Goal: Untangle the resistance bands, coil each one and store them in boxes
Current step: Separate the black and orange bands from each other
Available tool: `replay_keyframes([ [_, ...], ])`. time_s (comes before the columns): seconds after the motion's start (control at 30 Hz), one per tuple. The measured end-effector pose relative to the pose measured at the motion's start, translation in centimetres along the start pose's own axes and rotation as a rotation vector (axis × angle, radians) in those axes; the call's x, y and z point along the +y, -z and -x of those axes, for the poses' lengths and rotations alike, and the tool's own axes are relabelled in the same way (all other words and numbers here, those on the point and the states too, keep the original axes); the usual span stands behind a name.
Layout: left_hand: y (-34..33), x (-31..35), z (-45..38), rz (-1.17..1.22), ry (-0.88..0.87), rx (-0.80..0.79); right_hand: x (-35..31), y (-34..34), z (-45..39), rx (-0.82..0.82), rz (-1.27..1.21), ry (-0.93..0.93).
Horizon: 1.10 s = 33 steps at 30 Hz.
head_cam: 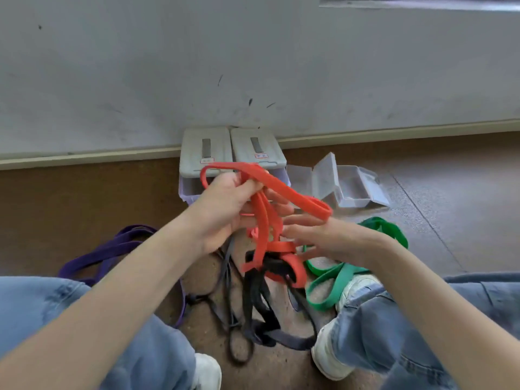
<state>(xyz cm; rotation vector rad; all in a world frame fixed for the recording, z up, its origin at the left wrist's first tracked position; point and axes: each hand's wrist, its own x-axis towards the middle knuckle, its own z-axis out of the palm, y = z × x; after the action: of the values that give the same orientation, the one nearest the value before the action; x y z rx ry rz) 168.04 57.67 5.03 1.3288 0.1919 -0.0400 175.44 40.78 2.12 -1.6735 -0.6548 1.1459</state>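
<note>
Head view, left to right: a purple band [107,249] lies slack on the floor beside the left knee. The left hand [225,209] is raised, fingers curled round several loops of the orange band [270,187], which arches up over both hands. Below, the orange band runs down into a knot with a black band [259,294] that trails to the floor between the shoes. The right hand [323,237] has its fingers spread and nearly straight, one orange loop hooked over a fingertip, gripping nothing. A green band [337,280] lies loose by the right shoe. Behind stand two grey lidded boxes [206,150] and two open clear boxes [343,184]. I judge pulling upward could tighten the orange-black knot, and the hooked loop may slip off.
</note>
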Motion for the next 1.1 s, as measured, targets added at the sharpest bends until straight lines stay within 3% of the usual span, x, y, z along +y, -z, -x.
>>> replay_keyframes([
  [0.07, -0.2, 1.0, -0.3, 0.080, -0.019, 0.033, -0.1, -0.6, -0.1, -0.092, -0.218, 0.021],
  [0.17, 0.7, 2.0, -0.7, 0.157, -0.008, 0.094, -1.2, -1.1, 0.1, -0.259, -0.336, 0.064],
  [0.23, 2.2, 1.8, -0.8, 0.152, 0.056, 0.116, -1.4, -1.4, 0.2, -0.296, -0.268, 0.083],
  [0.33, 4.3, 0.3, -0.7, 0.078, 0.233, 0.101, -1.2, -2.1, -0.2, -0.120, 0.051, 0.071],
  [0.53, 6.0, -1.0, 0.1, -0.424, 0.587, -0.133, -1.5, -0.4, -0.2, 0.179, -0.163, 0.144],
  [0.6, 5.8, -1.0, 0.1, -0.830, 0.570, -0.066, -2.2, 0.1, 0.0, 0.311, 0.046, 0.177],
  [0.67, 5.6, -0.8, 0.1, -1.472, 0.434, 0.078, -2.8, 0.0, 0.0, 0.406, 0.337, 0.219],
  [0.7, 5.3, -0.5, 0.1, -1.558, 0.317, 0.168, -3.1, -0.2, 0.0, 0.431, 0.446, 0.250],
  [0.73, 5.2, -0.5, 0.0, -1.419, 0.197, 0.136, -3.3, -0.4, 0.0, 0.440, 0.522, 0.280],
  [0.8, 4.0, -0.5, 0.2, -0.799, 0.056, -0.142, -3.6, -0.6, 0.0, 0.439, 0.621, 0.323],
  [0.83, 3.0, -0.7, 0.4, -0.621, 0.007, -0.244, -3.6, -0.6, 0.0, 0.442, 0.652, 0.345],
  [0.9, 1.8, -1.8, 0.5, -0.534, -0.082, -0.231, -3.4, -0.4, 0.2, 0.476, 0.686, 0.388],
  [0.97, 1.5, -1.7, 0.4, -0.514, -0.152, -0.094, -3.2, 0.0, 0.3, 0.528, 0.758, 0.414],
  [1.03, 1.8, -0.6, 0.2, -0.561, -0.240, -0.002, -2.9, 0.4, 0.3, 0.542, 0.883, 0.415],
  [1.1, 1.8, 0.5, 0.3, -0.658, -0.328, -0.011, -2.9, 0.6, 0.2, 0.538, 1.003, 0.398],
])
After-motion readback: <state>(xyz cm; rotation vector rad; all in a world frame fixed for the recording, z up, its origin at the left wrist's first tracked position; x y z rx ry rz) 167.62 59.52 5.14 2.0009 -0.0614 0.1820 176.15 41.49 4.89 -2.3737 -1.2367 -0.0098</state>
